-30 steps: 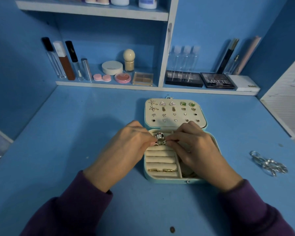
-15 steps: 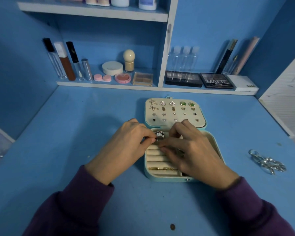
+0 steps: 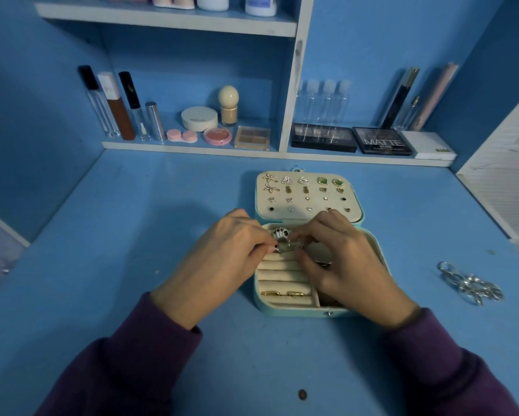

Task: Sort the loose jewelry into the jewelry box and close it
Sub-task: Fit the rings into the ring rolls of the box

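A teal jewelry box [image 3: 294,310] lies open on the blue desk, its lid [image 3: 307,195] flat behind it and studded with several earrings. My left hand [image 3: 222,265] and my right hand [image 3: 342,265] meet over the far end of the cream ring rolls. Both pinch a silver ring with a dark patterned top [image 3: 282,238] at the far roll slot. Two gold rings [image 3: 282,293] sit in the near roll. My right hand hides the box's right compartment. A silver chain bracelet [image 3: 469,283] lies loose on the desk at the right.
Shelves at the back hold cosmetics: tubes [image 3: 114,103], a compact [image 3: 199,118], clear bottles [image 3: 327,97] and eyeshadow palettes [image 3: 382,141]. A white panel [image 3: 504,181] stands at the right edge. A small brown speck [image 3: 302,394] lies on the near desk.
Both hands shifted slightly away from me and lowered the patterned ring toward the far ring roll. The bracelet has stayed put.
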`<state>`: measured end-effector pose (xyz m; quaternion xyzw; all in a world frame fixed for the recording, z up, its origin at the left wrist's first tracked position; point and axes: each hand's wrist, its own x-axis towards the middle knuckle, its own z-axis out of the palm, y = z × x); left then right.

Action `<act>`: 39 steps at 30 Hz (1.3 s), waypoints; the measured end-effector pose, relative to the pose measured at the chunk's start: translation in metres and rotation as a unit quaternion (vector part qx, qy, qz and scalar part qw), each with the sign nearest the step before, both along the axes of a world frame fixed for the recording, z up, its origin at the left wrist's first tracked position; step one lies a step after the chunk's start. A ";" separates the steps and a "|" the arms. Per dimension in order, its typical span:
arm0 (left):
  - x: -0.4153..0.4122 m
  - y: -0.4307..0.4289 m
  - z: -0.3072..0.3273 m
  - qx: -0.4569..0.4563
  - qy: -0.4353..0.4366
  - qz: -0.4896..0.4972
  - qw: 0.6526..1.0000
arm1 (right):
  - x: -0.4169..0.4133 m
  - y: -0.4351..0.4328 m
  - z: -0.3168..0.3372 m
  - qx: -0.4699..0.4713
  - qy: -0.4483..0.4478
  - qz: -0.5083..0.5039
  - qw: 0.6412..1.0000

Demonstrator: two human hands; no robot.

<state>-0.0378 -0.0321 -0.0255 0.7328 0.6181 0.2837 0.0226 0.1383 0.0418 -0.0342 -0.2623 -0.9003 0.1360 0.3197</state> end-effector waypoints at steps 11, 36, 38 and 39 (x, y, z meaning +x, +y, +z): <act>0.000 0.000 0.005 -0.034 -0.043 0.022 0.998 | 0.001 0.002 -0.003 -0.009 0.010 -0.023 1.000; 0.024 -0.004 -0.006 0.057 0.042 0.085 0.994 | -0.002 0.010 0.001 -0.126 0.023 -0.017 0.992; 0.027 -0.009 -0.006 0.051 0.050 0.089 0.993 | 0.000 0.010 0.000 -0.109 0.042 -0.006 0.993; 0.028 -0.011 -0.006 0.050 0.057 0.091 0.993 | 0.001 0.009 0.000 -0.104 0.044 -0.002 0.994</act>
